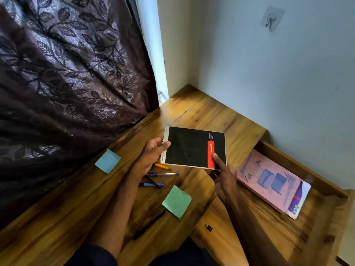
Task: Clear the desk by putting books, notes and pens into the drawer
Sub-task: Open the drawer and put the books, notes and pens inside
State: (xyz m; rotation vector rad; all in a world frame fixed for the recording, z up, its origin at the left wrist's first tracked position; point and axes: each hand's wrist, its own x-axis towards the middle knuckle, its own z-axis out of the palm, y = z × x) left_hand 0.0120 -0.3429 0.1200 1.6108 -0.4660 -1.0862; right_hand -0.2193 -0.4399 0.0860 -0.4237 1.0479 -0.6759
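Black-covered spiral notebook (pixel 194 148) is the piece in hand from my one view, the head camera: it is held flat above the desk (pixel 201 112), clear of the wood, just beside the open drawer (pixel 303 167) but not yet over it. My left hand (pixel 151 152) grips the spiral edge with its thumb on the cover. My right hand (pixel 222 175) pinches the near corner by the red band, thumb on top and fingers underneath, so both hands are clamped on the notebook. Inside the drawer a pink book (pixel 269 181) already lies flat, with a second book showing under its near end, so I judge the books part largely done once this notebook goes in. Left on the desk are a blue note (pixel 107 161) over by the curtain (pixel 67 73) and a green note (pixel 177 201) nearer me. There is also a loose cluster of pens below the notebook: an orange pen (pixel 162 166), a purple pen (pixel 163 174) and a blue pen (pixel 151 184), with a thin dark one lying across them. A black pen (pixel 148 225) lies apart, close to my left forearm. By my reckoning the job is somewhere under halfway, with every note and every pen yet to be moved.
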